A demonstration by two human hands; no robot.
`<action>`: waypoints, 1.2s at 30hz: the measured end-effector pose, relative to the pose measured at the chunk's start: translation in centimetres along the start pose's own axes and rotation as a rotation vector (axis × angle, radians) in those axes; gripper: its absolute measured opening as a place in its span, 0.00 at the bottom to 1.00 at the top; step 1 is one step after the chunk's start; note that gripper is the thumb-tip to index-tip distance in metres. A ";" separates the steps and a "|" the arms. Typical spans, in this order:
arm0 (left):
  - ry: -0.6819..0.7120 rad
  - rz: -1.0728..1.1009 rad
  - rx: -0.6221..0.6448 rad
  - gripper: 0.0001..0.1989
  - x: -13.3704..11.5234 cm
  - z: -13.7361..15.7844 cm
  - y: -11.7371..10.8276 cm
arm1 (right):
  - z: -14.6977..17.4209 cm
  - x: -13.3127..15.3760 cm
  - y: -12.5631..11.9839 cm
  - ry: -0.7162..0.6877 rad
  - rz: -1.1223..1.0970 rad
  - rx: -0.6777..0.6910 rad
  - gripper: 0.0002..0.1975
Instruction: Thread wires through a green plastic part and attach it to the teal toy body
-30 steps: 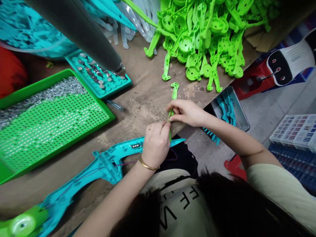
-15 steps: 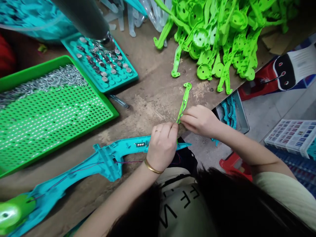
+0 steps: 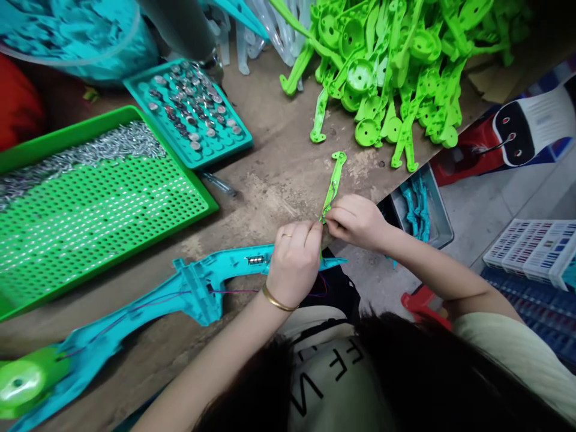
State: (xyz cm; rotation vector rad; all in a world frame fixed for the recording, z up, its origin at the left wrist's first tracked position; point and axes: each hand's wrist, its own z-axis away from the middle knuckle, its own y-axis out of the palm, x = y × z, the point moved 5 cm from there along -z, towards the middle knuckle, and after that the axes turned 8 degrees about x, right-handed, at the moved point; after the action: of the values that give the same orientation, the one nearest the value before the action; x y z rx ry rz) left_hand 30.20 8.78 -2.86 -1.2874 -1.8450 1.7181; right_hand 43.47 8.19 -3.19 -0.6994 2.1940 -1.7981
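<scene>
A narrow bright-green plastic arm piece (image 3: 333, 180) lies at the table's front edge with a thin dark wire on it. My left hand (image 3: 294, 258), with a ring and a gold bangle, is closed on the near end of this piece. Thumb and fingers of my right hand (image 3: 357, 222) are pinched together at its right side, on the wire; the fingertips partly hide it. Under my left hand passes a long turquoise plastic bow-shaped half (image 3: 157, 303), with a small metal spring (image 3: 255, 260) and a red-purple wire. A green round part (image 3: 31, 381) sits at its far-left end.
A green perforated tray (image 3: 103, 222) of screws and a turquoise tray (image 3: 245, 141) of small metal pieces stand at the left. Green parts (image 3: 369, 129) are heaped at the back. A turquoise-filled tub (image 3: 148, 51) stands back left. Below the table edge is a grey bin (image 3: 443, 222).
The right fingers have shifted slightly and curl in more at the green arm piece. My left hand keeps its hold. The whole view has moved a little.
</scene>
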 end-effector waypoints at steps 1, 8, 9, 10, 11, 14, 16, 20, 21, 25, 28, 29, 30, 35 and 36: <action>0.001 0.002 0.003 0.11 0.0 0.0 0.0 | -0.1 0.1 -0.1 0.010 0.003 0.031 0.13; 0.014 0.002 0.018 0.12 0.0 0.0 0.1 | -0.9 -1.1 -0.1 0.171 -0.282 0.357 0.11; 0.023 0.000 0.019 0.12 0.0 0.0 0.1 | -1.1 -1.5 -0.1 0.202 -0.383 0.404 0.09; 0.028 -0.004 0.022 0.12 0.0 0.0 0.1 | -1.3 -1.9 -0.1 0.235 -0.488 0.439 0.06; 0.028 -0.007 0.026 0.12 0.0 0.0 0.0 | -1.5 -2.3 0.0 0.269 -0.584 0.462 0.02; 0.014 -0.001 0.050 0.12 0.1 0.0 0.1 | -2.0 -3.2 0.0 0.369 -0.732 0.489 0.09; 0.013 0.016 0.062 0.13 0.2 0.0 0.1 | -2.3 -3.4 0.1 0.404 -0.726 0.512 0.10; 0.037 0.033 0.063 0.12 0.3 0.0 -0.1 | -2.7 -3.7 0.3 0.478 -0.695 0.558 0.08; 0.040 0.033 0.057 0.12 0.3 0.0 -0.1 | -2.8 -3.7 0.4 0.497 -0.697 0.568 0.08; 0.023 0.060 0.035 0.10 0.6 -0.1 -0.1 | -2.3 -3.7 0.4 0.489 -0.711 0.542 0.11; 0.012 0.085 0.027 0.09 0.7 -0.2 0.0 | -1.7 -3.7 0.0 0.383 -0.670 0.421 0.07; 0.009 0.088 0.027 0.10 0.7 -0.2 0.0 | -1.5 -3.8 -0.1 0.354 -0.648 0.390 0.06; 0.005 0.089 0.031 0.10 0.8 -0.2 0.1 | -1.3 -3.9 -0.1 0.338 -0.624 0.369 0.06; -0.004 0.077 0.081 0.11 0.8 -0.2 0.2 | -1.1 -4.6 0.0 0.367 -0.505 0.359 0.09; -0.004 0.074 0.096 0.11 0.7 -0.3 0.2 | -1.1 -4.6 0.0 0.387 -0.475 0.368 0.09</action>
State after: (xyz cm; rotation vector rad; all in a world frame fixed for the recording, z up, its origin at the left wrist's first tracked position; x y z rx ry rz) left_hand 30.10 9.54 -3.21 -1.3297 -1.7153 1.8246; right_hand 46.96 11.39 -3.53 -0.9004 1.9133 -2.6855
